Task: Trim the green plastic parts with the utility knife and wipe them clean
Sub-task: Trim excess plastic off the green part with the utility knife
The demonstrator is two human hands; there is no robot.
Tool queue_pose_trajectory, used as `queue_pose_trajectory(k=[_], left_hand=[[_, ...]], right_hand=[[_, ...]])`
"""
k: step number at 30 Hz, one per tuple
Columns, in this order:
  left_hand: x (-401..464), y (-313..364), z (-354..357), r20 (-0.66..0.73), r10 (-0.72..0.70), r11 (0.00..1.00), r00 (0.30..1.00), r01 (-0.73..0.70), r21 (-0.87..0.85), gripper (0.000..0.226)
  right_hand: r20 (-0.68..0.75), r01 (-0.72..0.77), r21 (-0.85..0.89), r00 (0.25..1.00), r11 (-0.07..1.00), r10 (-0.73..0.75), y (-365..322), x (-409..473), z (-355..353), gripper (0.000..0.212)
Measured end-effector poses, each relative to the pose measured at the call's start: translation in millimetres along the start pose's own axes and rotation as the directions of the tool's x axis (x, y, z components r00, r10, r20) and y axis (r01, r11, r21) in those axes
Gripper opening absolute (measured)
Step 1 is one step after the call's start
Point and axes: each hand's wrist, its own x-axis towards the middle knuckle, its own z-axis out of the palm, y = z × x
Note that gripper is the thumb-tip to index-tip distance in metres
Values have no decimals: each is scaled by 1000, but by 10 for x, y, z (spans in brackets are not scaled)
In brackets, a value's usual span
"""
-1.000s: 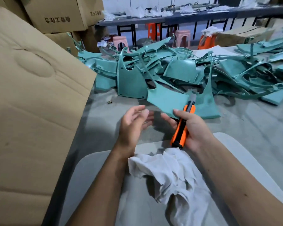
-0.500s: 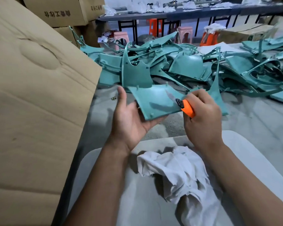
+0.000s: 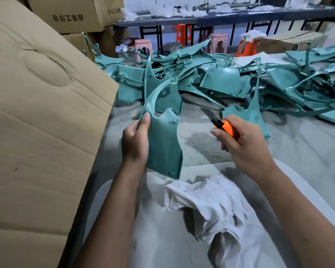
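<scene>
My left hand grips a green plastic part by its left edge and holds it upright above the floor, its curved arm rising to the upper right. To its right, my right hand grips an orange utility knife. The blade is out and points up and left, clear of the part. A crumpled white rag lies on my lap below both hands. A big heap of green plastic parts covers the floor ahead.
A large cardboard box stands close on my left, with more boxes behind it. A long dark table with pink and orange stools under it runs along the back. Grey floor lies between me and the heap.
My left hand has turned the green part from lying flat to standing upright and drawn it left. The knife blade has come off the part and now points into open air.
</scene>
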Motion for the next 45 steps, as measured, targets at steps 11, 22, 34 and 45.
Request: queue_pose_trajectory(k=[11, 22, 34, 45], left_hand=[[-152, -85, 252, 502, -91, 980, 860, 167, -108, 45], [36, -1, 328, 996, -90, 598, 0, 799, 54, 36], [-76, -89, 264, 945, -295, 477, 138, 879, 21, 29], [-12, -236, 157, 934, -297, 388, 198, 919, -71, 29]], right_hand=[[96, 104, -249, 992, 963, -82, -165, -33, 282, 39], [-93, 75, -496, 986, 865, -139, -209, -46, 290, 42], [-172, 7, -473, 980, 881, -100, -92, -16, 236, 32], [-406, -404, -565, 895, 719, 185, 269, 113, -36, 13]])
